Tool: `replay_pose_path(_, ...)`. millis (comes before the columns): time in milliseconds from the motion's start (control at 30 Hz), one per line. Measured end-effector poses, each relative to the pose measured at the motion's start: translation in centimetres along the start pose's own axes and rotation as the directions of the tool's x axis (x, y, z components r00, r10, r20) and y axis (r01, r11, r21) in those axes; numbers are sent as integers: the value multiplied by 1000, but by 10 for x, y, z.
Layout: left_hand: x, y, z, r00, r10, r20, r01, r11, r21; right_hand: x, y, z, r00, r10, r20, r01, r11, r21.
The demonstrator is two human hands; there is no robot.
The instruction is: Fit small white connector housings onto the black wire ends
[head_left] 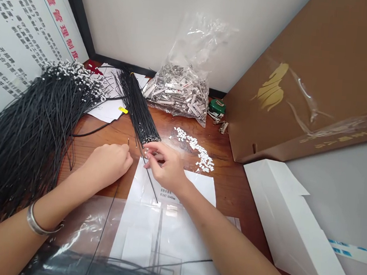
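Observation:
My left hand is curled into a fist over the wooden table. A black wire runs through it, its small tip showing above the fist and its length trailing down toward me. To its right, my right hand pinches with thumb and index finger at a second thin black wire, which slants down over a white paper. The exact contact at the fingertips is hard to see. Just beyond the fingers lies a bundle of black wires with metal ends facing me. Small white sleeve-like pieces are scattered to the right.
A large heap of black wires with white ends fills the left side. A clear bag of metal clips stands behind, beside a green tape measure. A brown box and white carton border the right. Clear plastic lies in front.

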State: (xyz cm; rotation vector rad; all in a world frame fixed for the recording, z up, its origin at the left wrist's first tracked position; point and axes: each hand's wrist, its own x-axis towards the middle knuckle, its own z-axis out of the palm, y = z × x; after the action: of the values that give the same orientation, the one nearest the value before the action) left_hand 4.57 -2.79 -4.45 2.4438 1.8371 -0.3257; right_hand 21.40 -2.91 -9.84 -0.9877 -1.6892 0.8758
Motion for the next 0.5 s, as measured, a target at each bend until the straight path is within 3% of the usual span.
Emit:
replay_pose_path(233, 5, -1, -1, 994, -79, -80, 76, 996, -49, 2, 0, 0, 998, -58, -29, 57, 998, -37)
replay_pose_path(367, 4, 2, 0, 997, -22, -68, 22, 1000, 2, 1, -2, -1, 1000, -4, -19, 5, 999, 53)
replay_pose_path(500, 2, 2, 1, 998, 54, -40, -50, 994, 96, 1, 0, -1, 1000, 15, 28, -16, 999, 38)
